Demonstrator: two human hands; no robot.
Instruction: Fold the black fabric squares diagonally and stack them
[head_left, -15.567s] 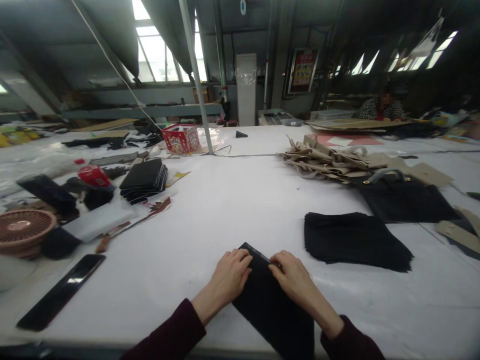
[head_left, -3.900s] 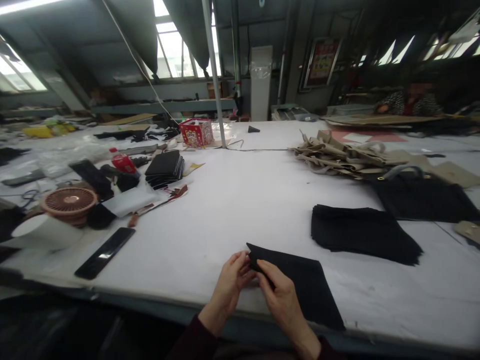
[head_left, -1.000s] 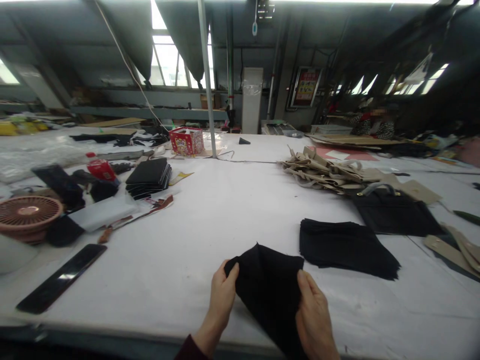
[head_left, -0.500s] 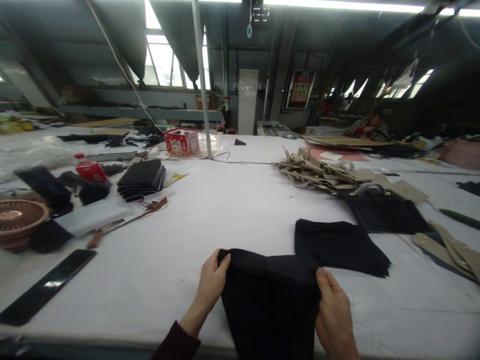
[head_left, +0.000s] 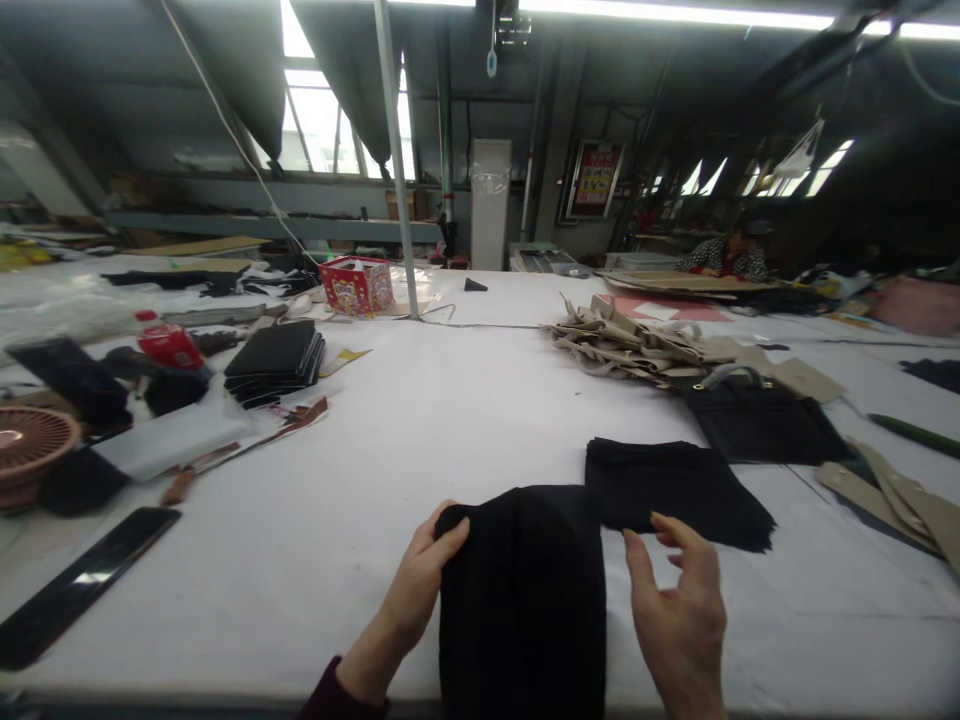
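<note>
A black cloth [head_left: 525,600] hangs down at the table's near edge, its upper left corner pinched in my left hand [head_left: 420,580]. To the right of that cloth, my right hand [head_left: 679,610] is raised with thumb and fingers apart and nothing between them. Its fingertips are near the lower edge of a stack of black cloth pieces [head_left: 675,490] lying on the white table [head_left: 450,430]. Behind the stack, to the right, lies a black bag piece [head_left: 765,425] with a grey handle.
Beige straps [head_left: 637,345] are heaped at centre right, with beige pieces [head_left: 892,495] at the right. On the left are a phone [head_left: 82,580], a pink fan [head_left: 34,450], a red bottle [head_left: 169,342] and folded black pieces [head_left: 274,360]. A person [head_left: 731,258] sits far back.
My right hand has let go of the cloth's right corner and opened, a little to the right of it. That side of the cloth now hangs loose, still held by my left hand.
</note>
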